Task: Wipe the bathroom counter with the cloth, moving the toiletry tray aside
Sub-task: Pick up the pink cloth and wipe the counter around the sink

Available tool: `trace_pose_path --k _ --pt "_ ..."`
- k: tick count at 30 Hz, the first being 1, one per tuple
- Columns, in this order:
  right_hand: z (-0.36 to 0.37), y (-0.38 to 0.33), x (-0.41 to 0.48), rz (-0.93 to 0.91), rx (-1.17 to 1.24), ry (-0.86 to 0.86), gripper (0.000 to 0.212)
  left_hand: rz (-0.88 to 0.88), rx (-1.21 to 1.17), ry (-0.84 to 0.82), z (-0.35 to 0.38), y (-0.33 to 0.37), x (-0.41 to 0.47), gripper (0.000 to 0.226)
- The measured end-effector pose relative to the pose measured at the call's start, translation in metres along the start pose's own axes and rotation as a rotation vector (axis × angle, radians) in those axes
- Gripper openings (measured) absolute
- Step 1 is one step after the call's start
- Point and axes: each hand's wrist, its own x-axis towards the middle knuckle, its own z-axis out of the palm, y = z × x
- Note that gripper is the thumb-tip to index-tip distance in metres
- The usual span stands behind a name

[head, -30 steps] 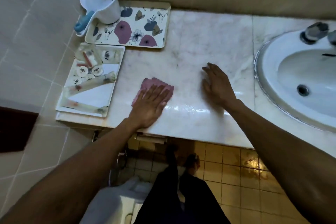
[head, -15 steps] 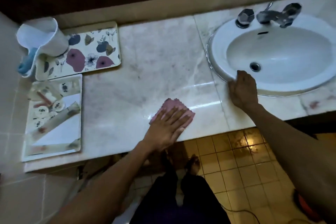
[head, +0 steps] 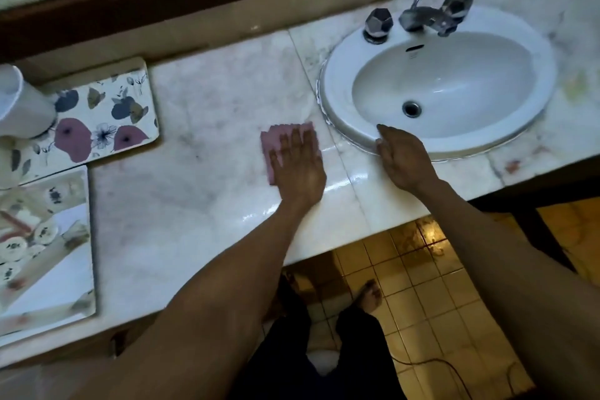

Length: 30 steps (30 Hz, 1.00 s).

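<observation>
Counter (head: 201, 127) marble, wet sheen mid-frame | left hand (head: 298, 166) flat, pressing cloth (head: 276, 143) just left of sink (head: 341, 127) | right hand (head: 402, 159) open on sink rim, gripping nothing | tray (head: 45, 237) at left edge | risk: palm-only hold, cloth may slip.

The single head view looks steeply down from close above the sink (head: 438, 88), facing the mirror-side wall.
</observation>
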Motion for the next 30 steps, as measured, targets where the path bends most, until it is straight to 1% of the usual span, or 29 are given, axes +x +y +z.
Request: trace_pose_path --k 2,4,5,6,7,8,10,12,14,15,16,18,20,23,30 --pt "-0.005 0.017 -0.003 0.014 -0.022 0.024 0.048 0.310 0.064 -0.126 0.006 0.007 -0.026 0.056" --pt "-0.008 0.031 -0.007 -0.001 -0.069 0.025 0.046 0.586 0.120 -0.235 -0.001 -0.014 -0.041 0.056" --pt "-0.010 0.037 -0.008 -0.023 -0.095 0.017 0.044 0.689 0.163 -0.262 -0.005 -0.031 -0.040 0.055" --pt "-0.012 0.043 -0.010 -0.049 -0.114 0.008 0.044 0.747 0.201 -0.288 -0.012 -0.046 -0.037 0.055" --pt "-0.015 0.048 -0.011 -0.073 -0.123 0.001 0.043 0.744 0.225 -0.301 -0.018 -0.058 -0.031 0.054" --pt "-0.018 0.053 -0.011 -0.084 -0.125 -0.003 0.043 0.687 0.239 -0.291 -0.023 -0.065 -0.025 0.054" --pt "-0.025 0.067 -0.010 -0.067 -0.107 -0.030 0.046 0.453 0.197 -0.223 -0.024 -0.060 -0.014 0.053" --pt "-0.032 0.085 -0.013 -0.068 -0.113 -0.049 0.048 0.168 0.102 -0.126 -0.012 -0.029 -0.014 0.054" --pt "-0.040 0.107 -0.018 -0.120 -0.145 -0.053 0.048 -0.085 0.058 -0.042 0.008 0.012 -0.015 0.057" --pt "-0.046 0.117 -0.019 -0.150 -0.151 -0.062 0.048 -0.170 0.035 -0.025 0.018 0.033 -0.015 0.058" --pt "-0.051 0.127 -0.020 -0.176 -0.155 -0.077 0.047 -0.203 0.014 -0.027 0.026 0.053 -0.016 0.059" --pt "-0.061 0.145 -0.020 -0.215 -0.164 -0.102 0.046 -0.155 0.002 -0.052 0.042 0.090 -0.025 0.061" --pt "-0.071 0.161 -0.022 -0.219 -0.155 -0.113 0.045 -0.113 0.012 -0.040 0.052 0.118 -0.038 0.062" --pt "-0.083 0.183 -0.028 -0.207 -0.123 -0.133 0.046 -0.115 0.031 -0.018 0.064 0.143 -0.057 0.063" --pt "-0.110 0.224 -0.052 -0.139 -0.072 -0.202 0.056 0.008 0.071 -0.042 0.091 0.205 -0.087 0.062"
